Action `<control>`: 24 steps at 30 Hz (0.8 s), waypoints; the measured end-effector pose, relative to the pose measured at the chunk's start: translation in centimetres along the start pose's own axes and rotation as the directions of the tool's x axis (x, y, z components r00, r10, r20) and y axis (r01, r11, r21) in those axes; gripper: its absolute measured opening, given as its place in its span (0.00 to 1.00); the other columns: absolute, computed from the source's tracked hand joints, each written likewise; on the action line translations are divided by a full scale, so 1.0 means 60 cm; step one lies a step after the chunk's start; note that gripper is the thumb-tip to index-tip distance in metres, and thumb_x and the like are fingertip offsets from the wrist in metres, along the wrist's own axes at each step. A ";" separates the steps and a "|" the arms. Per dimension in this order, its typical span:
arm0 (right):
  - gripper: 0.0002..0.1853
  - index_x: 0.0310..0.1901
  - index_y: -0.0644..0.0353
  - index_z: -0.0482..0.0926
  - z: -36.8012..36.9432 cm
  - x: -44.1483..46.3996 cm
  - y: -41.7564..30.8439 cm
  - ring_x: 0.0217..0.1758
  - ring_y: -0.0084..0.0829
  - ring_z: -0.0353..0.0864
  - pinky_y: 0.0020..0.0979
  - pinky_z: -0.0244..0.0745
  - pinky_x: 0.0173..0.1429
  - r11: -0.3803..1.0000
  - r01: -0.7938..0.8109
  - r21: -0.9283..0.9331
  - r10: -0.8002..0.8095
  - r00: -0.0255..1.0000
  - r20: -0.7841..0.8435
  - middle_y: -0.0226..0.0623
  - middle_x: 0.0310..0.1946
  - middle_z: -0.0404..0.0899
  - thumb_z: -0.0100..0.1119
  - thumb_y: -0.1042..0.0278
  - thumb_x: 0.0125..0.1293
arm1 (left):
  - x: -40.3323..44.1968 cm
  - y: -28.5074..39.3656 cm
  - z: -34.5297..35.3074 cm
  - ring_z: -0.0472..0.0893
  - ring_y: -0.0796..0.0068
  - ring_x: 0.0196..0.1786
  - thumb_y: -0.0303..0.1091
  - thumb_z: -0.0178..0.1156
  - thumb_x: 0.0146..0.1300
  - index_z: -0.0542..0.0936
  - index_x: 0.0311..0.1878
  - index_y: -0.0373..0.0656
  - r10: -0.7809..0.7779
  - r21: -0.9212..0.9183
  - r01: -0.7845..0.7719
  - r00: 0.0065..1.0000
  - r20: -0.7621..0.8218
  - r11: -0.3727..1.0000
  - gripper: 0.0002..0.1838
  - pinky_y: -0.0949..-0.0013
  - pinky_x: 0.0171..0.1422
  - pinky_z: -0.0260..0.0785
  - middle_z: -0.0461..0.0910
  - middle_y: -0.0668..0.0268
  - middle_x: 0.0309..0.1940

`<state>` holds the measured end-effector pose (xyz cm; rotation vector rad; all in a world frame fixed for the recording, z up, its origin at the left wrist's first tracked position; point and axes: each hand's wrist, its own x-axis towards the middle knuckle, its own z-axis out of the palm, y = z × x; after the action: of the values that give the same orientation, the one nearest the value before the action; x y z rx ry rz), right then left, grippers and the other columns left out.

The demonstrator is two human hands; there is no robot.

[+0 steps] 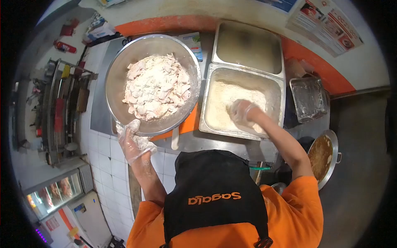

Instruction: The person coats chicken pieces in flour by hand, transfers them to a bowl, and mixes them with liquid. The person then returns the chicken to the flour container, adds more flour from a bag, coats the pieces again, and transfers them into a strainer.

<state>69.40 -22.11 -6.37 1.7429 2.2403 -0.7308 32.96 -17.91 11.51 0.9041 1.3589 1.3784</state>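
1. Clock positions read from the view's centre, 12 at top. Nearest, 6 o'clock: black apron (215, 186) over an orange shirt.
2. Left hand (134, 142), between 8 and 9 o'clock: clear plastic glove, powder-dusted, touching the near-left rim of the large steel bowl. Cannot tell whether the fingers grasp the rim.
3. Right hand (243, 112), between 2 and 3 o'clock: clear glove, fingers down in the pale powder (221, 101). Blurred; cannot tell whether clenched or released.
4. White handle (175, 139), 8 o'clock: juts from beneath the bowl, over an orange board (188, 122) on the steel desk (188, 142).
5. Steel bowl (115, 93), 10 to 11 o'clock: holds a heap of pale, meat-like pieces (157, 87), white powder on top.
6. Near pan (206, 124), 2 o'clock: rectangular, steel, contains the pale powder.
7. Wide pan (331, 169), between 3 and 4 o'clock: round, brown contents.
8. Far pan (250, 47), 1 o'clock: directly beyond the near pan; cloudy, pale interior.
9. Farthest: poster (326, 25) on wall, 2 o'clock; fire extinguisher (65, 46), 10 o'clock.
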 end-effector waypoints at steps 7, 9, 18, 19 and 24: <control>0.02 0.34 0.60 0.83 -0.040 0.006 0.047 0.35 0.30 0.85 0.29 0.81 0.36 0.441 0.122 0.889 0.291 0.918 -0.271 0.35 0.34 0.86 0.64 0.77 0.59 | 0.037 0.000 -0.022 0.81 0.68 0.49 0.25 0.57 0.61 0.74 0.55 0.32 -0.105 -0.138 0.107 0.994 0.023 0.985 0.18 0.66 0.54 0.75 0.79 0.60 0.48; 0.05 0.36 0.64 0.83 -0.241 -0.065 -0.054 0.34 0.28 0.85 0.28 0.82 0.37 0.503 0.119 0.856 0.311 0.899 -0.308 0.37 0.32 0.86 0.66 0.75 0.58 | 0.043 0.006 -0.016 0.81 0.69 0.47 0.23 0.58 0.61 0.74 0.55 0.32 -0.109 -0.124 0.114 0.993 0.049 0.986 0.18 0.67 0.51 0.76 0.79 0.59 0.47; 0.15 0.43 0.63 0.85 -0.407 -0.113 -0.130 0.32 0.29 0.85 0.32 0.82 0.41 0.598 0.450 0.663 0.201 0.717 -0.668 0.41 0.33 0.86 0.69 0.64 0.57 | 0.017 -0.025 0.083 0.82 0.71 0.40 0.23 0.58 0.62 0.74 0.53 0.33 -0.258 -0.168 0.315 0.921 0.292 0.934 0.16 0.68 0.40 0.77 0.80 0.58 0.43; 0.15 0.44 0.62 0.85 -0.408 -0.125 -0.117 0.28 0.26 0.84 0.31 0.82 0.37 0.425 0.388 0.818 0.315 0.784 -0.535 0.41 0.32 0.86 0.69 0.63 0.57 | 0.017 -0.036 0.090 0.82 0.71 0.41 0.23 0.58 0.62 0.73 0.54 0.33 -0.278 -0.212 0.343 0.918 0.283 0.915 0.17 0.68 0.41 0.77 0.80 0.58 0.44; 0.11 0.46 0.54 0.87 -0.193 -0.053 0.026 0.35 0.26 0.86 0.27 0.82 0.43 0.758 -0.405 0.511 0.508 0.858 -0.073 0.38 0.42 0.87 0.61 0.69 0.62 | 0.006 -0.006 0.089 0.82 0.64 0.46 0.22 0.58 0.59 0.70 0.59 0.33 -0.216 -0.218 0.262 0.953 0.211 0.940 0.23 0.63 0.46 0.80 0.77 0.55 0.48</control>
<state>73.30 -18.72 4.58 2.5894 1.6843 -1.0876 38.02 -16.15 11.65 0.6597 1.0909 1.2090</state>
